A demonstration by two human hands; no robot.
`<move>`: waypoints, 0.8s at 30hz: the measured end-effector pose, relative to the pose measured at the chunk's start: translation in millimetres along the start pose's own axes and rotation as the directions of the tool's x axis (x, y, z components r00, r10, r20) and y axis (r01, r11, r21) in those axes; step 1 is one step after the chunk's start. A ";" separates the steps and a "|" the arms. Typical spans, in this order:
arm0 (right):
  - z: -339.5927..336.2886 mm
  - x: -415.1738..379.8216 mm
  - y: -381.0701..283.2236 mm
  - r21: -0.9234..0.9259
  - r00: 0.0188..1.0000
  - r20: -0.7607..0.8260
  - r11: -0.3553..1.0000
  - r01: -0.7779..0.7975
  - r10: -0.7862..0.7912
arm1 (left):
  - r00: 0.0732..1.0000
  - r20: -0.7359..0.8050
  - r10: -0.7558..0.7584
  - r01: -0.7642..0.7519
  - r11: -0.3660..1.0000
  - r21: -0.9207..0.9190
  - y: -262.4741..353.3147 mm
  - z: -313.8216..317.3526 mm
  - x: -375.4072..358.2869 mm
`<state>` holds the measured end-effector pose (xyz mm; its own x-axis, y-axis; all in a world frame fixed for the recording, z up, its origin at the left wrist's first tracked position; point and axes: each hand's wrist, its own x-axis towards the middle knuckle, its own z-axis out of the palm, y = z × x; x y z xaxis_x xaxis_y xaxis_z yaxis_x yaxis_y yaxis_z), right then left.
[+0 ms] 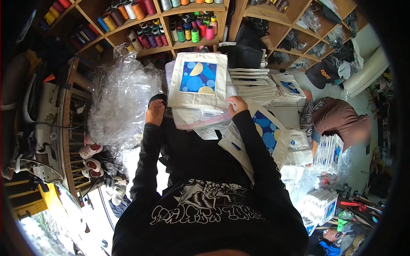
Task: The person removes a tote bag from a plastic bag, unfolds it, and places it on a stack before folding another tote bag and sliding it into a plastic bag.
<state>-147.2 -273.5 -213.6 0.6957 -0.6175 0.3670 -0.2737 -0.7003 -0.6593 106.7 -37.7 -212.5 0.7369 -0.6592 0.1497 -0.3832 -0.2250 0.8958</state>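
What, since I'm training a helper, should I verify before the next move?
1. Top cloth bag lies print up: ok.
2. Left hand touches that bag: not ok; it is apart, to the bag's left.
3. Right hand grips plastic: cannot tell.
4. Crumpled clear plastic is off the printed face: ok; heaped to the left.
5. Large-print bag sits square: not ok; it lies askew.

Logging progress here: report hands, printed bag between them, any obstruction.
Left hand left of printed bag, apart from it. Right hand close by its right edge, contact unclear. Print up, nothing on top.
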 end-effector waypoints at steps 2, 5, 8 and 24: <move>10.0 7.4 -12.2 -0.016 0.998 0.060 1.000 -0.027 0.027 | 0.998 -0.005 -0.058 0.058 0.997 0.042 16.1 9.5 8.1; 26.0 8.6 -30.9 -0.274 0.994 0.044 0.956 0.106 -0.098 | 0.985 0.027 0.173 -0.169 0.898 0.407 -3.5 26.1 20.3; 31.4 1.7 -29.1 -0.395 0.955 0.269 0.919 -0.006 0.122 | 0.984 0.013 0.179 -0.149 0.773 0.616 25.3 33.3 10.4; 10.7 -36.1 41.1 0.192 0.662 0.592 0.717 -0.670 0.459 | 0.815 0.427 0.392 -0.452 0.891 0.045 64.0 167.4 -38.8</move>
<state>-176.5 -276.2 -260.9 0.7281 -0.5183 -0.4486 -0.5346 -0.0198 -0.8449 -39.6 -146.6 -231.0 0.2125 -0.9317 0.2947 -0.6997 0.0655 0.7115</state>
